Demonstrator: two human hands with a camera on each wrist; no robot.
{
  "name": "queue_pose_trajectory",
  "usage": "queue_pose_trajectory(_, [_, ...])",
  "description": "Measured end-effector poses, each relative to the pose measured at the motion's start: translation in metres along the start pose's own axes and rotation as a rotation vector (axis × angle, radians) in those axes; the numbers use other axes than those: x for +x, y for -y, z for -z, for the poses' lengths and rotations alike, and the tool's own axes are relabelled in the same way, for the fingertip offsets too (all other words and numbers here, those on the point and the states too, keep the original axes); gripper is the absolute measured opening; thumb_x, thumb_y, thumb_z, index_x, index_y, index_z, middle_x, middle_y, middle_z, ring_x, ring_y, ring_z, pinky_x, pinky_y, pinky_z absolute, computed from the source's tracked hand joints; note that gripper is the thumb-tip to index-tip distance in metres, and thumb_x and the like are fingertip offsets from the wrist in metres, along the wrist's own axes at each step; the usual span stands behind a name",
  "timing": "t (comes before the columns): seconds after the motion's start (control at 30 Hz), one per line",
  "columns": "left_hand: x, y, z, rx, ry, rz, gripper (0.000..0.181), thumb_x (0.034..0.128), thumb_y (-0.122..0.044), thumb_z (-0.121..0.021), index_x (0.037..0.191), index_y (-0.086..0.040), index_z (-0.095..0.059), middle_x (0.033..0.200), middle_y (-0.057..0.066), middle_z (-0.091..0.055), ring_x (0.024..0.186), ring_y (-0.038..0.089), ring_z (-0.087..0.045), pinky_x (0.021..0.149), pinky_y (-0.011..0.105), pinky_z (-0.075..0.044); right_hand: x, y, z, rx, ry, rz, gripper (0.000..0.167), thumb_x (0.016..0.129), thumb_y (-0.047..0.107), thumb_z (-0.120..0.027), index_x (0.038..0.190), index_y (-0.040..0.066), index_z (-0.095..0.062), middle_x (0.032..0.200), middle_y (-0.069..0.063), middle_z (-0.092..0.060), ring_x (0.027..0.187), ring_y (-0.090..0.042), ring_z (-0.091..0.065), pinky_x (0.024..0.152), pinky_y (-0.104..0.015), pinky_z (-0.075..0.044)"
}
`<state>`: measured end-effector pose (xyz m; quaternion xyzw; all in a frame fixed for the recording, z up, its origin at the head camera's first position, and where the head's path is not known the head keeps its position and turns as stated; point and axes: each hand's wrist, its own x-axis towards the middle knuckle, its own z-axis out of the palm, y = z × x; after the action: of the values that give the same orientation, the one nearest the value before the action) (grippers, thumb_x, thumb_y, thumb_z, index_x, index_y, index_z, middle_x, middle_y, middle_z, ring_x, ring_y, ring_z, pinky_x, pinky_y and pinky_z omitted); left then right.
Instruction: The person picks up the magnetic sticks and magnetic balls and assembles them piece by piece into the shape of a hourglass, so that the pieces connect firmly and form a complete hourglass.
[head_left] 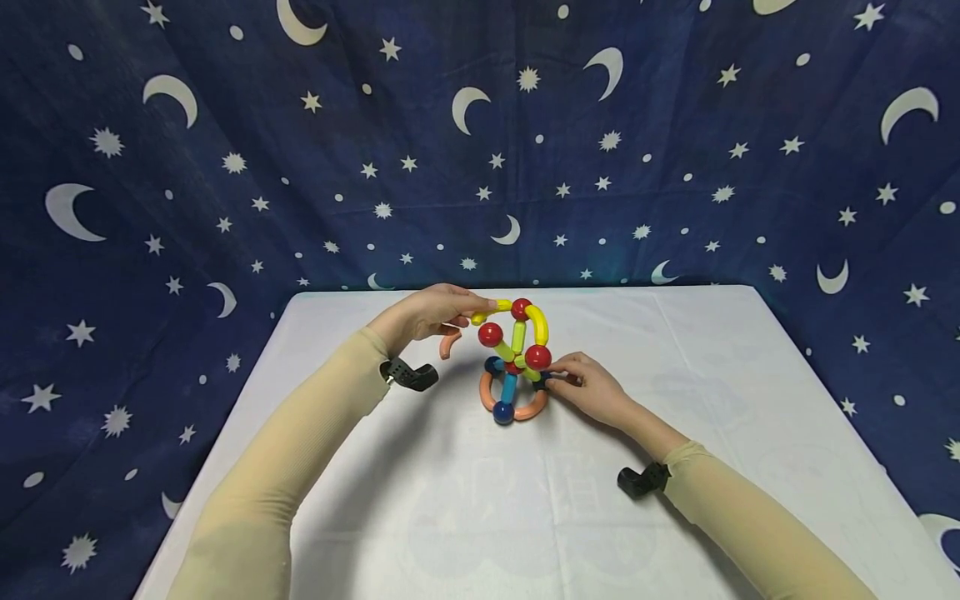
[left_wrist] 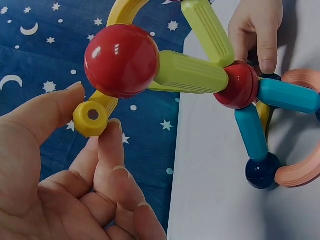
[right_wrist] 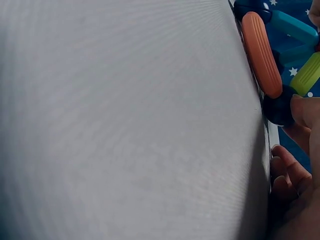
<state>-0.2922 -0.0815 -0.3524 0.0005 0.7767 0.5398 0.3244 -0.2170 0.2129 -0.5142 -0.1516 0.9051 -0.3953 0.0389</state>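
Observation:
A magnetic stick-and-ball model stands on the table, its lower ring made of orange curved sticks and dark blue balls. Blue sticks rise from the ring to a central red ball. Above that, green sticks lead to more red balls, with a yellow curved stick on the right. My left hand pinches the free end of another yellow curved stick at the top between thumb and fingers. Low on the right side, my right hand pinches a dark blue ball.
A loose orange curved stick lies on the white-covered table, below my left hand. Behind the table's far edge hangs a dark blue cloth with moons and stars. Black wrist cameras sit at both sleeves.

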Motion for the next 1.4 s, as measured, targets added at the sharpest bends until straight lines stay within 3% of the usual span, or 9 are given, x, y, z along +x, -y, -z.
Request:
queue_pose_trajectory(0.27, [-0.003,0.003,0.001,-0.049,0.035,0.004,0.034,0.0958,-0.031,-0.072,0.116,-0.004,-0.071,0.086,0.002,-0.056,0.082,0.020,-0.053,0.093,0.041,-0.043,0.000,0.001,-0.001,0.000,-0.008,0.000,0.032,0.098,0.032,-0.070,0.126,0.015,-0.073,0.117,-0.001,-0.061,0.095,-0.019,-0.053,0.083,-0.038,-0.046])
queue_pose_trajectory(0.53, [-0.002,0.005,-0.003,-0.099,0.046,0.014,0.041,0.0963,-0.033,-0.073,0.124,-0.002,-0.068,0.092,0.004,-0.061,0.086,0.020,-0.056,0.091,0.039,-0.041,0.000,-0.001,0.000,0.001,-0.015,0.007,0.032,0.098,0.032,-0.070,0.125,0.015,-0.073,0.117,-0.002,-0.061,0.095,-0.018,-0.054,0.083,-0.038,-0.047])
queue_pose_trajectory(0.67, [-0.002,0.004,-0.005,-0.102,0.048,0.009,0.046,0.0964,-0.034,-0.072,0.128,-0.001,-0.066,0.093,0.005,-0.061,0.087,0.020,-0.056,0.087,0.037,-0.042,0.000,-0.003,-0.001,0.000,-0.017,0.004,0.032,0.098,0.032,-0.070,0.125,0.016,-0.073,0.117,-0.002,-0.061,0.096,-0.018,-0.054,0.084,-0.038,-0.047])
queue_pose_trajectory(1.0, [-0.005,0.004,-0.013,-0.096,0.056,-0.039,0.036,0.0990,-0.030,-0.070,0.123,-0.002,-0.069,0.090,0.002,-0.065,0.077,0.016,-0.055,0.078,0.031,-0.044,0.002,-0.003,-0.001,0.009,-0.002,-0.001,0.033,0.098,0.033,-0.070,0.126,0.016,-0.073,0.119,-0.002,-0.061,0.100,-0.020,-0.056,0.088,-0.040,-0.048])
queue_pose_trajectory(1.4, [-0.005,0.009,-0.010,-0.090,0.037,-0.029,0.042,0.0970,-0.030,-0.071,0.126,0.000,-0.066,0.081,0.001,-0.057,0.077,0.019,-0.050,0.087,0.037,-0.042,0.000,-0.003,-0.001,0.011,-0.007,-0.003,0.033,0.097,0.033,-0.071,0.126,0.016,-0.073,0.120,-0.002,-0.061,0.099,-0.019,-0.056,0.087,-0.039,-0.048])
